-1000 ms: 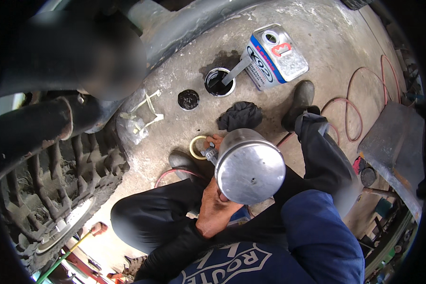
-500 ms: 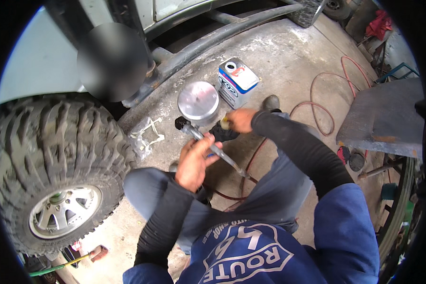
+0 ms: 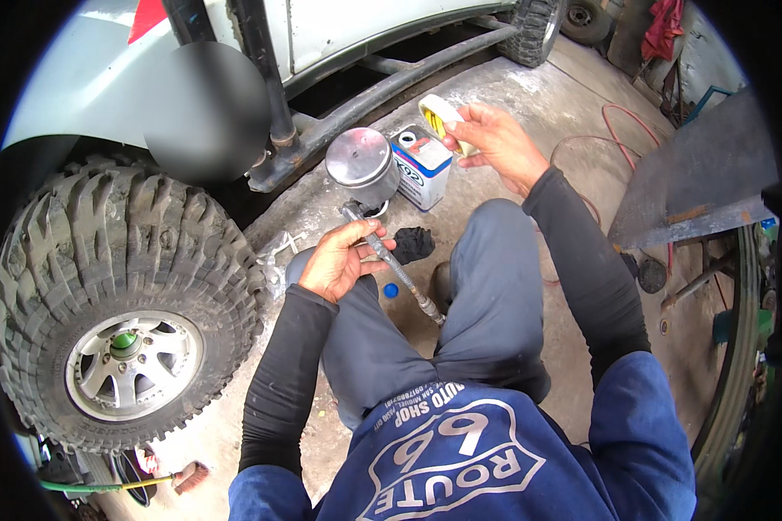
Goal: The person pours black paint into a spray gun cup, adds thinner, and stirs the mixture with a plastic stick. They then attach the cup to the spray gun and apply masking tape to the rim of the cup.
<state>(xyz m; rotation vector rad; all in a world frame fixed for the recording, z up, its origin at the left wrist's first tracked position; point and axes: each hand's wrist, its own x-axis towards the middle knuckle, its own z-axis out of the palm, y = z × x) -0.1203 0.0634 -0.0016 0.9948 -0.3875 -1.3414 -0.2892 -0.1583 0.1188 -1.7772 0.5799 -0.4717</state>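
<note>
My left hand is closed around a grey metal rod with a jointed far end, held slanting across above my knees. My right hand is raised to the right and grips a roll of masking tape, with yellow showing inside its ring. Beyond the rod stand a round metal can with a shiny lid and a white-and-blue rectangular tin with an open spout. On the floor between my legs lie a crumpled black cloth and a blue cap.
A large knobby tyre stands close on the left, beside a vehicle's tubular side step. At right are a grey metal panel and a red hose. A brush lies at lower left; tape scraps lie near the tyre.
My right hand has risen up and right, bringing the tape roll into plain view. My left hand has shifted slightly left with the rod. My knees have come closer together.
</note>
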